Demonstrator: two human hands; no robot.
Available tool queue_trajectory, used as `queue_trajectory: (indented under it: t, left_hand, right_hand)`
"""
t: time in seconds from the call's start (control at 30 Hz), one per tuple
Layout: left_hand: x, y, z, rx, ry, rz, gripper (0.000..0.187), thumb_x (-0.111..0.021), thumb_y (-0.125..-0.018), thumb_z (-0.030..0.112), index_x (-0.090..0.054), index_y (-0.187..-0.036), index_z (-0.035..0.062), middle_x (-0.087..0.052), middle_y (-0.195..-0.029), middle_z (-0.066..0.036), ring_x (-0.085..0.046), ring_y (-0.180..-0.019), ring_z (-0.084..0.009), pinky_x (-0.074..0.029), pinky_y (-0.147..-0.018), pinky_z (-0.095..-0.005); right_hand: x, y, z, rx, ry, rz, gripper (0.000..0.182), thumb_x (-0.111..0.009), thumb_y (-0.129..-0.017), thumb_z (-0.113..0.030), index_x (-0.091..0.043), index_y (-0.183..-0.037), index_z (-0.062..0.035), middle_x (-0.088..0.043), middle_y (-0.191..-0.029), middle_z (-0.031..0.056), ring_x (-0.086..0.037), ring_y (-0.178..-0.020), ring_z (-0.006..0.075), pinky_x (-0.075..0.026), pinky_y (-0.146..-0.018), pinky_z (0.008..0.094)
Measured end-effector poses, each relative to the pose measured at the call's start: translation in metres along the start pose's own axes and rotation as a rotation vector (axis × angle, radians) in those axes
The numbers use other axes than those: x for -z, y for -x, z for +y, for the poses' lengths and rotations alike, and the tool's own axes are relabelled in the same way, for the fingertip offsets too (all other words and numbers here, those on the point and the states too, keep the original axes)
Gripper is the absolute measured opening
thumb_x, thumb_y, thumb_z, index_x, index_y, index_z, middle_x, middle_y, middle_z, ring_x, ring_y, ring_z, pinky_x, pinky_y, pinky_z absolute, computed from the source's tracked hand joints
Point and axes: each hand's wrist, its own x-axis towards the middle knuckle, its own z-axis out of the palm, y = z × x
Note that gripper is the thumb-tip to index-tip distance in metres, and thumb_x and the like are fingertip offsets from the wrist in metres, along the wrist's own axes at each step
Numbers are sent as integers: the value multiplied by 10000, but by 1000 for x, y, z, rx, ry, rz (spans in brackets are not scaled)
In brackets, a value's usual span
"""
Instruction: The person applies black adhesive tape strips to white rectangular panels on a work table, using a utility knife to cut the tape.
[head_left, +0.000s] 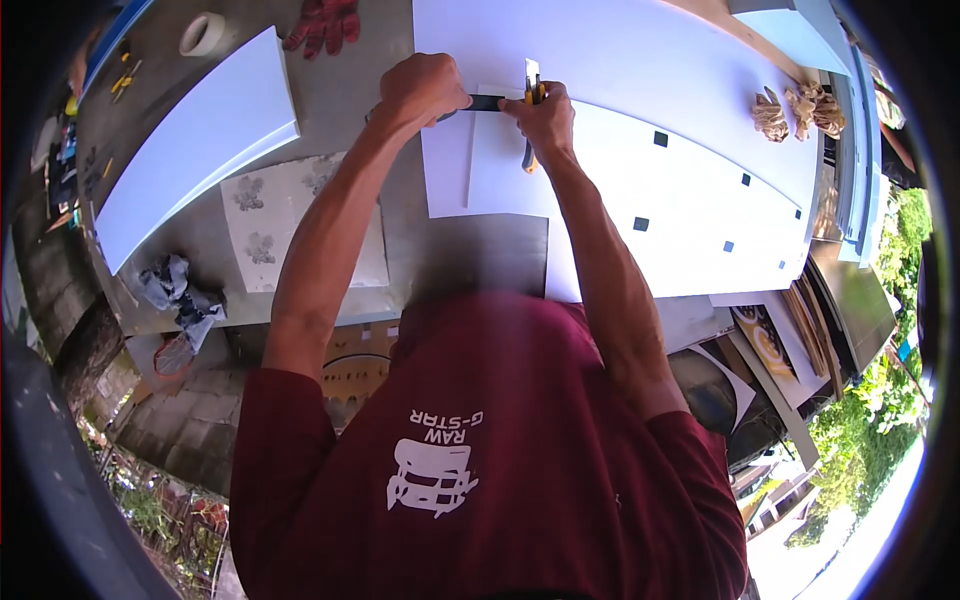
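My left hand [420, 88] is closed around a dark, partly hidden thing, with a black strip of tape [487, 103] stretching from it to my other hand. My right hand [547, 118] pinches the strip's other end between thumb and finger. That same hand also grips a yellow and black utility knife [529, 158], its blade pointing away from me. Both hands are over a white sheet [600, 165] that bears several small black squares [641, 224]. Beneath it lies a larger white sheet [620, 50].
On the grey table [400, 255] lie a curved white panel [205, 140], a stained sheet [300, 225], a tape roll [203, 34] and a red glove [325, 27]. A crumpled cloth [180, 290] sits at the left edge, crumpled brown paper [812, 108] at the right.
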Motion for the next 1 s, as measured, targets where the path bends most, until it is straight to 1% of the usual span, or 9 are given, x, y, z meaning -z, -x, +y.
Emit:
queue_trajectory:
  t: [0.03, 0.13, 0.3, 0.5, 0.6, 0.7, 0.8, 0.9, 1.0]
  left_hand:
    - [-2, -4, 0, -20, -31, 40, 171, -716, -831, 302, -794, -884, 160, -638, -543, -19, -618, -462, -158, -524, -568, -315]
    - [-6, -14, 2, -76, -108, 143, 162, -713, -835, 292, -792, -871, 156, -647, -559, -20, -622, -460, -163, -533, -568, -323]
    - [-13, -23, 5, -126, -152, 194, 142, -726, -824, 277, -789, -846, 151, -659, -576, -24, -626, -459, -180, -538, -576, -328]
    - [-17, -32, 13, -102, -248, 245, 135, -724, -817, 245, -779, -828, 123, -680, -613, -50, -657, -497, -207, -559, -611, -352]
    - [-15, -34, 17, -48, -222, 183, 147, -711, -822, 240, -766, -801, 105, -686, -629, -57, -668, -516, -214, -566, -627, -362]
    - [-8, -32, 21, -33, -179, 102, 203, -722, -789, 182, -775, -957, 80, -751, -962, -169, -735, -926, -341, -596, -776, -422]
    - [-8, -33, 20, -51, -217, 113, 208, -721, -787, 181, -774, -960, 80, -750, -963, -172, -734, -926, -341, -596, -772, -422]
    - [-14, -37, 14, -93, -199, 189, 104, -701, -769, 192, -751, -751, 103, -659, -571, -53, -651, -496, -228, -550, -602, -357]
    - [-14, -36, 15, -80, -217, 189, 110, -698, -771, 190, -751, -750, 96, -659, -570, -61, -652, -497, -228, -548, -598, -359]
  right_hand:
    - [0, 0, -4, -28, 21, 5, 618, -897, -697, -198, -543, -1136, 55, -692, -952, 191, -696, -815, 260, -582, -767, 378]
    - [-6, -3, -4, -6, 63, 93, 612, -902, -689, -219, -545, -1121, 27, -698, -950, 193, -705, -822, 292, -581, -787, 393]
    - [-12, -4, 2, -39, 75, 124, 589, -893, -694, -224, -543, -1115, -8, -708, -943, 186, -712, -849, 313, -577, -804, 402]
    - [-12, -3, -2, -48, 87, 151, 551, -875, -698, -206, -540, -1104, -43, -718, -948, 168, -714, -871, 326, -571, -810, 419]
    - [-15, -2, -5, -63, 114, 166, 533, -867, -699, -204, -540, -1092, -52, -722, -950, 161, -714, -877, 329, -567, -810, 421]
    - [-15, -2, -7, -84, 119, 163, 519, -861, -699, -202, -542, -1083, -58, -723, -946, 157, -713, -876, 332, -565, -812, 423]
    - [-14, -1, -8, -81, 121, 161, 508, -857, -700, -197, -545, -1076, -58, -724, -939, 155, -712, -871, 332, -564, -812, 424]
    - [-15, -2, -7, -79, 120, 162, 499, -852, -700, -195, -547, -1070, -55, -725, -934, 154, -711, -866, 332, -563, -810, 423]
    - [-15, -2, -7, -67, 119, 169, 494, -846, -700, -191, -548, -1069, -51, -724, -924, 158, -712, -861, 335, -564, -802, 429]
